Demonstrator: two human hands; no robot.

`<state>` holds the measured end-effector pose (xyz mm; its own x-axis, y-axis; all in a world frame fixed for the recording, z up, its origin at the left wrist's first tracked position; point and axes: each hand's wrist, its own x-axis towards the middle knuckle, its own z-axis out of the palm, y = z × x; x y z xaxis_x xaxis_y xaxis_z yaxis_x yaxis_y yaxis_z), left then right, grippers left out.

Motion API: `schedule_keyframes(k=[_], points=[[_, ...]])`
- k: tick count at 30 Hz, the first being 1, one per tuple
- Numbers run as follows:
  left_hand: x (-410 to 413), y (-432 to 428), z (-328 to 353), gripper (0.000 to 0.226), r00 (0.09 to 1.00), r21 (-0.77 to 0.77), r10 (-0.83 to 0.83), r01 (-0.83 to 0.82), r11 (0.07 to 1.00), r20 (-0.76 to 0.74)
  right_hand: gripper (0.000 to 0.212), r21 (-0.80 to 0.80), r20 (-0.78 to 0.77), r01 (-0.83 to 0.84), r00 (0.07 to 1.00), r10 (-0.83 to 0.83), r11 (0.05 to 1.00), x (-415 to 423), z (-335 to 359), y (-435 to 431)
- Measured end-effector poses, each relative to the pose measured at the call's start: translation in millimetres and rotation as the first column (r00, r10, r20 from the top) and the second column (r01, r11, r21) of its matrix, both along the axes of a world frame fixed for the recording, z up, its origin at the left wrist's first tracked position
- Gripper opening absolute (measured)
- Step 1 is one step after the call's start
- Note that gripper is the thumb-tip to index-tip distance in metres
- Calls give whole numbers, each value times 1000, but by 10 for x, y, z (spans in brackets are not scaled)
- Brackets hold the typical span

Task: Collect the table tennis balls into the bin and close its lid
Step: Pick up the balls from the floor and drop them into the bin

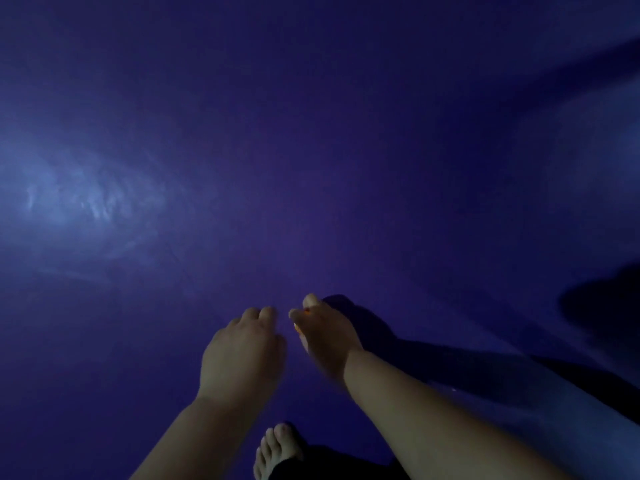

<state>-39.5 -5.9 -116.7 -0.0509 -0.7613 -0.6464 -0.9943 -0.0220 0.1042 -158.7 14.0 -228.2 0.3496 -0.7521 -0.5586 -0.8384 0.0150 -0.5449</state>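
Note:
The view is dim and looks down at a dark blue floor (311,168). My right hand (325,334) reaches forward with its fingers curled around something orange (298,328), of which only a thin sliver shows at the palm's edge; it looks like a table tennis ball. My left hand (242,351) is beside it, a little nearer to me, fingers curled under and nothing visible in it. The two hands are a small gap apart. No bin and no other balls are in sight.
My bare foot (277,445) stands on the floor at the bottom edge, below the hands. A pale glare (69,195) lies on the floor at left. Dark shadows (602,306) fall at right and behind my right arm.

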Motion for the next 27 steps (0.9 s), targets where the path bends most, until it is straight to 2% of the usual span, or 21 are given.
schedule_keyframes(k=[5,7,10,12,15,18,20,22,27], points=[[-708,-249,171,22,976,-31,-215,214,976,-43,17,8,9,324,946,-324,946,-937,435,-14],[-1077,-335,259,13,951,-62,-305,301,951,-46,31,-115,-21,351,935,-355,929,-1388,688,10],[-1727,-445,455,7,918,-137,-382,367,920,-110,43,-335,-30,494,846,-533,803,-2124,1065,66],[-2169,-478,617,11,892,-172,-420,393,903,-169,42,-446,-11,625,712,-702,641,-2667,1315,116],[-2740,-499,734,16,860,-204,-421,375,905,-288,37,-579,56,757,408,-911,303,-3572,1550,277],[-3220,-554,713,25,832,-271,-396,308,912,-389,42,-664,38,743,147,-988,85,-4449,1624,519],[-3488,-577,647,24,812,-298,-411,305,904,-415,39,-633,34,772,-48,-998,-59,-4883,1649,639],[-3705,-570,574,26,790,-318,-437,321,892,-429,41,-621,-6,771,-185,-983,-141,-5241,1617,734],[-4061,-450,379,26,751,-327,-464,340,882,-470,52,-545,-90,822,-253,-963,-165,-5771,1383,871]])
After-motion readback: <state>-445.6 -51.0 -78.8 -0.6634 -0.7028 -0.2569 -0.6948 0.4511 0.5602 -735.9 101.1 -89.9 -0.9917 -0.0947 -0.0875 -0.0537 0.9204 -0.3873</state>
